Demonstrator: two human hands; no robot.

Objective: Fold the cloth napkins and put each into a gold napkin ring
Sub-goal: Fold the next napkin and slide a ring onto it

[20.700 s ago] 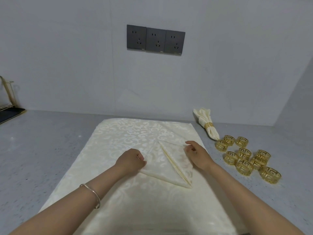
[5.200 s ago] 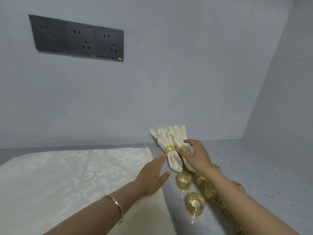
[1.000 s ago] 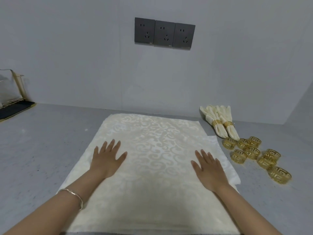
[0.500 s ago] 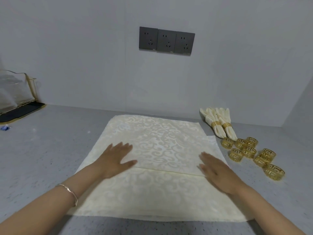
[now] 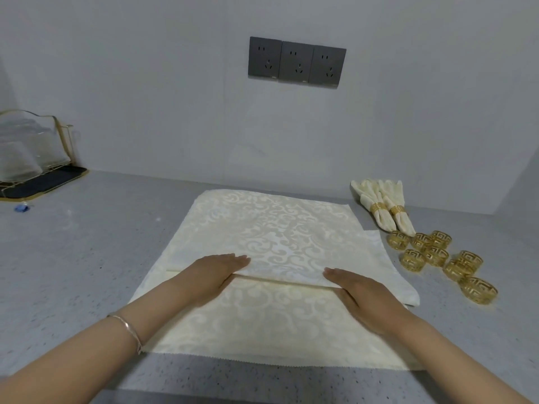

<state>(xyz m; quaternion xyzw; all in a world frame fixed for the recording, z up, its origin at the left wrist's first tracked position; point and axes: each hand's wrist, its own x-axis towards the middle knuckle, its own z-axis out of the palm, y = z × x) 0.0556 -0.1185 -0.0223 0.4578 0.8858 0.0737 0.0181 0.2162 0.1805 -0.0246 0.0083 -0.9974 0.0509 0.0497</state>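
A stack of cream damask napkins lies on the grey counter. One cream napkin lies across the stack's near half and reaches toward me. Its far edge runs as a straight line between my fingertips. My left hand and my right hand lie flat, palms down, on this napkin, fingers over its far edge. Two rolled napkins, each in a gold ring, rest at the back right by the wall. Several loose gold napkin rings sit in front of them.
A gold wire rack with clear plates stands on a black mat at the far left. A small blue scrap lies near it. Three dark wall sockets sit above the stack. Walls close off the back and the right side.
Both hands have drawn back toward me, flat on the cloth. A straight cloth edge now shows across the stack between my fingertips, and the view has shifted right.
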